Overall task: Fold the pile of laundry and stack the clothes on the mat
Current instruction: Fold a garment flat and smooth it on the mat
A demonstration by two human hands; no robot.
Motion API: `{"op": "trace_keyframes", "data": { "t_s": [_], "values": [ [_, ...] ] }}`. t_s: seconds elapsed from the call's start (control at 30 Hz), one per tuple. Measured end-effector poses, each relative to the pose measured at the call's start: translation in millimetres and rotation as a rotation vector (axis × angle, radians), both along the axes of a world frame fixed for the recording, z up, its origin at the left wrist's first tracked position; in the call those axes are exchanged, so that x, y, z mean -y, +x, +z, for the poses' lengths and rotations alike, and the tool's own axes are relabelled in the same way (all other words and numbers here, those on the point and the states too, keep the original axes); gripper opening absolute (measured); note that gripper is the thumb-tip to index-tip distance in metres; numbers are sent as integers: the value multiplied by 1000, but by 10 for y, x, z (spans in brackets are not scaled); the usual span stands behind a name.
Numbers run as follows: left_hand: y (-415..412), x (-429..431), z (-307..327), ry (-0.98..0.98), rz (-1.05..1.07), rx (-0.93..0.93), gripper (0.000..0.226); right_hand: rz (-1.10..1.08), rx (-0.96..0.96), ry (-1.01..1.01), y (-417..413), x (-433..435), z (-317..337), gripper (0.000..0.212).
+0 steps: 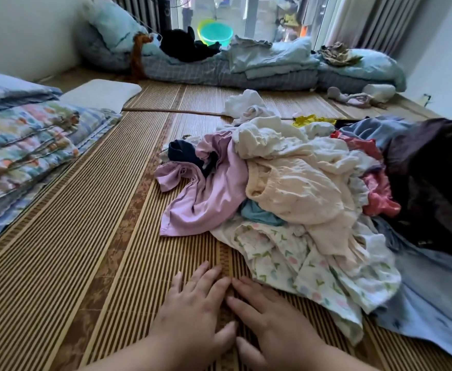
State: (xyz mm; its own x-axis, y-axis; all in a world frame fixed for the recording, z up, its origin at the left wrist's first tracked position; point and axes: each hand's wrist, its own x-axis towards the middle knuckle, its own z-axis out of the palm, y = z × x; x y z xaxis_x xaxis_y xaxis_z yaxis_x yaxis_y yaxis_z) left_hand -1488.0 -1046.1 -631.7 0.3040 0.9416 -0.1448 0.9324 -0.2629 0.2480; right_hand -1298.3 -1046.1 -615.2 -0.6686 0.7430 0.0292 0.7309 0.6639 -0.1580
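Note:
A loose pile of laundry [299, 188] lies on the striped bamboo mat [85, 250], right of centre. On its left edge is a lilac garment [208, 202]; a cream one [294, 188] lies on top, a white floral one [299, 263] in front, and dark [433, 183] and light blue [433, 303] cloth on the right. My left hand [195, 306] and my right hand [270, 314] rest flat on the mat side by side, fingers straight, just in front of the pile. Neither hand holds anything.
Folded floral quilts [26, 153] and a white pillow [101, 93] lie along the left. Blue bedding [259, 68] with a black garment [184, 46] lines the far side by the window. A thin stick [171, 111] lies across the mat behind the pile.

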Motion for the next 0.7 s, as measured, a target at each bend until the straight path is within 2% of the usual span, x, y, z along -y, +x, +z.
{"op": "trace_keyframes", "data": {
  "t_s": [0.2, 0.37, 0.6, 0.7],
  "values": [
    [12, 27, 102, 10, 0, -13, 86, -26, -30, -91, 2, 19, 51, 68],
    [8, 70, 83, 30, 18, 1, 89, -40, -28, -66, -8, 47, -50, 75],
    [-3, 68, 101, -4, 5, 7, 86, -29, -19, -66, -1, 50, -54, 66],
    [-45, 12, 207, -62, -2, 46, 79, -39, -58, -129, -11, 49, -11, 64]
  ]
}}
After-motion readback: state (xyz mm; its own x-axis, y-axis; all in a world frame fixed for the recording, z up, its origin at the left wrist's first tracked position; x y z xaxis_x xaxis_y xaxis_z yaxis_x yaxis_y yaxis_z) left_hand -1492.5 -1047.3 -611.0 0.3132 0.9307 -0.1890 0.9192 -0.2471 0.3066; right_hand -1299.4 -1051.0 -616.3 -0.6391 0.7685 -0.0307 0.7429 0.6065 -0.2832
